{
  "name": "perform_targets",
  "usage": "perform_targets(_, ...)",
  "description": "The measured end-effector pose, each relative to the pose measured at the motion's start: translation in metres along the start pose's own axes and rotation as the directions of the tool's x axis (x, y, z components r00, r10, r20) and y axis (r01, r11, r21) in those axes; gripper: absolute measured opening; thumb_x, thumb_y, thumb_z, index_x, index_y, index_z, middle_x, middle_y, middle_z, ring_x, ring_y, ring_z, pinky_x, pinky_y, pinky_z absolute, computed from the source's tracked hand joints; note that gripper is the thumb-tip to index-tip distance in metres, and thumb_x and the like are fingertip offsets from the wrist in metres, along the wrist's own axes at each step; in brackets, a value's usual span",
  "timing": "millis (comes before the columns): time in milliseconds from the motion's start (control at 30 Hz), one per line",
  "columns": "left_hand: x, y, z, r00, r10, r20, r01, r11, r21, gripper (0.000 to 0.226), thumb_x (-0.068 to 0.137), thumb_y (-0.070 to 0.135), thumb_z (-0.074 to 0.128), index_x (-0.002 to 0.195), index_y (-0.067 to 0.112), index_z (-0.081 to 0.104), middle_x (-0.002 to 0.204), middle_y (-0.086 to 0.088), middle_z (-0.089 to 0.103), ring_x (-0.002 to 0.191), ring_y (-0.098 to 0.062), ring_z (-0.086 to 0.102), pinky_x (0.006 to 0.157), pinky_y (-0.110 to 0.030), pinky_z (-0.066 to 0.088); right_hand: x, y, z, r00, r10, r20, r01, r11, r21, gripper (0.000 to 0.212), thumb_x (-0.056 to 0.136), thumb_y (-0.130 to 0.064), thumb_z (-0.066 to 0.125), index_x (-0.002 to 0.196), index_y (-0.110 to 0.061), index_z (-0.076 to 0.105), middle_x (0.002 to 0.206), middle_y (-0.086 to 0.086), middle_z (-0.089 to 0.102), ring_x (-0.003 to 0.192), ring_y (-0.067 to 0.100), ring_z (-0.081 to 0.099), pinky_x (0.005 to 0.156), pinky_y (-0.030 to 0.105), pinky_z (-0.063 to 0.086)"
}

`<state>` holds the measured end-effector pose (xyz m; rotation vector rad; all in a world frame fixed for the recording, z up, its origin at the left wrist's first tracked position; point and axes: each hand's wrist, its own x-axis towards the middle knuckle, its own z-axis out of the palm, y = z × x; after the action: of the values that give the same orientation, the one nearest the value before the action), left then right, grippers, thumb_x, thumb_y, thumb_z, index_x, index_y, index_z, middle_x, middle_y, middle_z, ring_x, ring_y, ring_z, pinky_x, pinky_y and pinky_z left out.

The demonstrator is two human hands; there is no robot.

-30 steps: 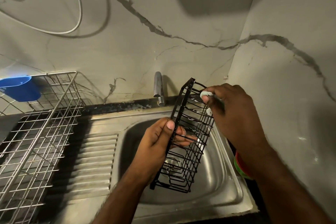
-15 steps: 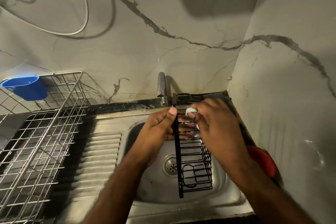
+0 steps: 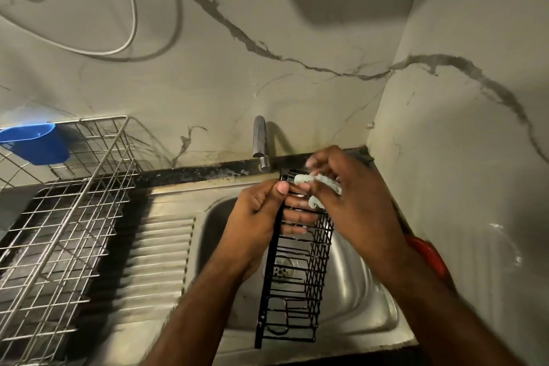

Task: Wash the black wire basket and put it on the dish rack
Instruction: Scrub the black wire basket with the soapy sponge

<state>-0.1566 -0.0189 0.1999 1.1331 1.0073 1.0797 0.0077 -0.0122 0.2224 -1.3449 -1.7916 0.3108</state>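
The left hand (image 3: 258, 214) grips the black wire basket (image 3: 297, 270) near its far end — long axis toward the person; the right hand (image 3: 353, 202) pinches a cloth (image 3: 319, 184) there.

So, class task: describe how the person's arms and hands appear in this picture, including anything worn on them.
Both forearms are bare, with no sleeves in view. The left hand and right hand wear no gloves, and no rings, watch or bracelets show. Fingernails look short and unpainted.

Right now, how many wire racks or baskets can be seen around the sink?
2. The black wire basket is held over the sink by the left hand; the dish rack stands at the left, partly cut off by the picture edge.
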Motion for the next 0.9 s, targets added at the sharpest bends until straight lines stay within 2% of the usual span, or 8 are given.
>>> perform_targets(100, 0.000, 0.002, 0.001, 1.000, 0.019, -0.023, -0.019, 1.000, 0.011, 0.035, 0.110, 0.025, 0.041, 0.105, 0.008, 0.072, 0.093, -0.018, 0.078, 0.084, -0.032, 0.078, 0.072, -0.037, 0.064, -0.008, 0.006, 0.005, 0.991, -0.134, -0.027, 0.130, 0.986, -0.109, 0.014, 0.089, -0.015, 0.066, 0.101, -0.021, 0.070, 0.096, -0.007, 0.069, 0.091, 0.008, 0.060, 0.083, 0.036, 0.052)
perform_targets(233, 0.001, 0.001, -0.001, 0.998, 0.031, -0.056, -0.032, 0.999, -0.003, 0.033, 0.110, 0.023, 0.041, 0.104, 0.007, 0.070, 0.093, -0.017, 0.079, 0.084, -0.031, 0.078, 0.074, -0.040, 0.064, -0.015, 0.013, -0.004, 0.979, -0.186, -0.078, 0.175, 0.976, -0.132, 0.021, 0.085, -0.004, 0.072, 0.103, -0.014, 0.074, 0.101, -0.002, 0.071, 0.094, 0.014, 0.064, 0.084, 0.030, 0.050)
perform_targets(367, 0.003, 0.001, -0.003, 0.997, 0.041, -0.069, -0.040, 0.999, 0.007, 0.032, 0.109, 0.025, 0.042, 0.106, 0.004, 0.067, 0.094, -0.018, 0.078, 0.088, -0.036, 0.077, 0.076, -0.044, 0.064, -0.014, 0.025, -0.005, 0.985, -0.155, 0.075, 0.160, 0.985, -0.065, 0.021, 0.086, -0.006, 0.074, 0.103, -0.018, 0.072, 0.102, -0.005, 0.069, 0.096, 0.016, 0.065, 0.084, 0.033, 0.052)
perform_targets(533, 0.001, 0.001, 0.001, 0.998, 0.055, -0.031, -0.053, 0.997, 0.059, 0.033, 0.110, 0.023, 0.040, 0.108, 0.007, 0.069, 0.097, -0.012, 0.079, 0.088, -0.033, 0.078, 0.077, -0.041, 0.063, -0.012, 0.006, -0.007, 0.974, -0.202, -0.106, 0.197, 0.979, -0.059, 0.021, 0.084, -0.006, 0.070, 0.102, -0.015, 0.074, 0.100, -0.002, 0.069, 0.096, 0.014, 0.062, 0.085, 0.024, 0.049)
perform_targets(600, -0.001, 0.001, 0.003, 0.999, 0.037, -0.015, -0.037, 0.999, 0.035, 0.032, 0.111, 0.019, 0.039, 0.108, 0.008, 0.069, 0.095, -0.009, 0.078, 0.086, -0.030, 0.078, 0.076, -0.038, 0.063, -0.010, -0.005, -0.001, 0.981, -0.187, -0.047, 0.186, 0.982, -0.025, 0.019, 0.086, -0.009, 0.069, 0.102, -0.016, 0.075, 0.099, -0.002, 0.064, 0.095, 0.013, 0.060, 0.084, 0.024, 0.050)
perform_targets(667, 0.000, 0.000, 0.004, 1.000, 0.017, -0.012, -0.017, 1.000, -0.016, 0.032, 0.110, 0.018, 0.040, 0.110, 0.007, 0.070, 0.101, -0.015, 0.077, 0.092, -0.037, 0.077, 0.082, -0.048, 0.063, -0.009, -0.008, 0.008, 0.989, -0.132, 0.066, 0.131, 0.991, 0.018, 0.020, 0.090, -0.013, 0.068, 0.109, -0.019, 0.073, 0.101, -0.005, 0.058, 0.095, 0.011, 0.058, 0.080, 0.031, 0.054)
perform_targets(733, 0.000, -0.001, 0.002, 1.000, -0.010, -0.022, 0.008, 0.996, -0.093, 0.036, 0.108, 0.026, 0.042, 0.110, 0.007, 0.072, 0.105, -0.021, 0.075, 0.096, -0.044, 0.074, 0.086, -0.056, 0.061, -0.009, -0.006, 0.013, 0.989, -0.111, 0.096, 0.112, 0.994, 0.004, 0.022, 0.090, -0.014, 0.069, 0.111, -0.022, 0.072, 0.099, -0.008, 0.056, 0.094, 0.008, 0.057, 0.077, 0.033, 0.054)
perform_targets(900, -0.004, -0.002, 0.002, 0.999, -0.016, 0.036, 0.018, 0.998, -0.055, 0.036, 0.108, 0.027, 0.041, 0.113, 0.006, 0.071, 0.106, -0.020, 0.077, 0.095, -0.038, 0.076, 0.085, -0.051, 0.063, -0.005, -0.004, 0.008, 0.994, -0.079, -0.070, 0.074, 0.995, -0.063, 0.024, 0.087, -0.009, 0.072, 0.109, -0.019, 0.074, 0.101, -0.006, 0.061, 0.093, 0.008, 0.060, 0.079, 0.019, 0.049)
